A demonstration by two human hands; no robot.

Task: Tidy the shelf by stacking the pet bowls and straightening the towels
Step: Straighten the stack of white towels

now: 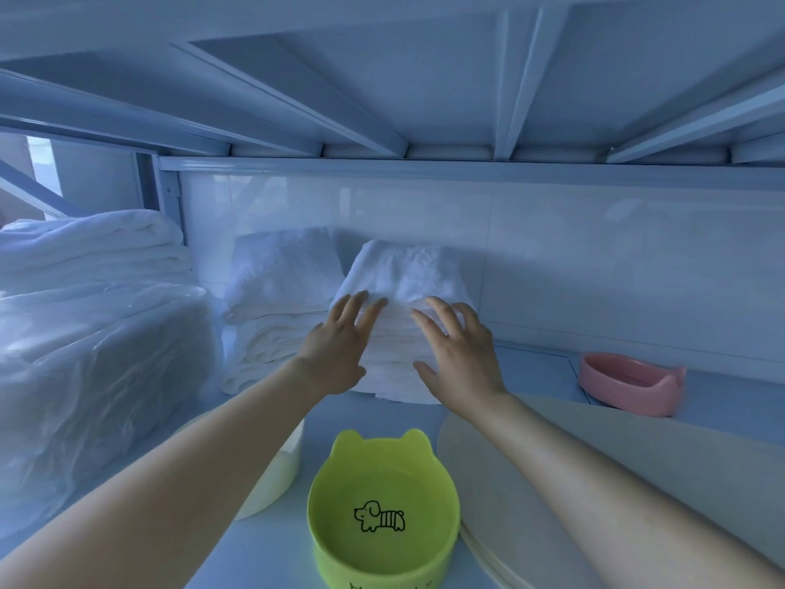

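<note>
1. Left end of shelf point(539, 367): plastic-wrapped bundle point(97, 376) with folded white linen point(93, 248) on top, filling that end front to back.
2. Left towel stack point(280, 282) sits at the back edge, just beside the bundle; lower folds bulge forward unevenly.
3. Cream bowl point(276, 478) near the front edge, partly hidden under the left forearm.
4. Left hand point(335, 350): fingers point(361, 308) straight and spread, flat against the front left of the centre towel stack point(408, 269). Gripping nothing.
5. Centre towel stack is against the back wall, narrow gap to the left stack, top towel rumpled.
6. Right hand point(461, 354): fingers point(441, 316) spread, relaxed, touching the stack's front right. Gripping nothing.
7. Green bowl point(382, 482) at the front edge, between the forearms, apart from the towels.
8. Cream round discs point(509, 482) at front right, under the right forearm.
9. Pink bowl point(628, 386) toward the right, well apart from the green bowl. Bare shelf between it and the centre stack.
10. Upper shelf underside point(382, 78) sits low over the stacks.
</note>
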